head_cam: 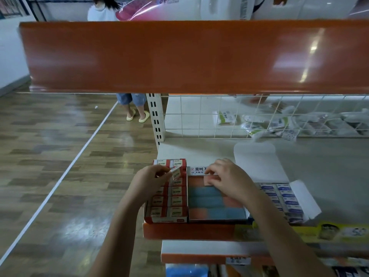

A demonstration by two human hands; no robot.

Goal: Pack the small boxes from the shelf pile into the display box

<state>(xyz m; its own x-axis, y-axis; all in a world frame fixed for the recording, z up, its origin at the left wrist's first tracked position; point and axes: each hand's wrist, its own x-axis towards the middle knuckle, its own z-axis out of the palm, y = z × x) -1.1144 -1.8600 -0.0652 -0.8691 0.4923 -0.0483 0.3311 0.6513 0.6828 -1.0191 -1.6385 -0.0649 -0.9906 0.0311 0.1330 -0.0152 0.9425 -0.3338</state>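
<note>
While the left hand [148, 181] pinches one small box [176, 172] between thumb and fingertips, tilted, just above the far rows of the red display box [166, 219], the step in hand looks like placing: the box is carried, not yet seated. The red display box sits right under the left hand and already shows two columns of small boxes, most slots filled as far as the hand lets me see. The right hand [229, 179] is apart from the left, fingers curled, pinching a pale pink block [209, 179] at the far end of the middle tray [218, 217], which holds blue and pink blocks; could be steadying or straightening it, can't tell which. Next move, my read: level the tilted box, line it up with an open slot near the far end, press it down flush with its neighbours. I can't make out a loose pile to draw from. Writing: "2B" reads on the small boxes. The white card [196, 170] just beyond the right fingers carries Korean, "로버" plus a cut-off character, and "4B" below. A third box with blue-labelled packs [283, 196] lies right of the right wrist; print too blurred. Price strip [319, 231] nearer than the hands, unreadable.
</note>
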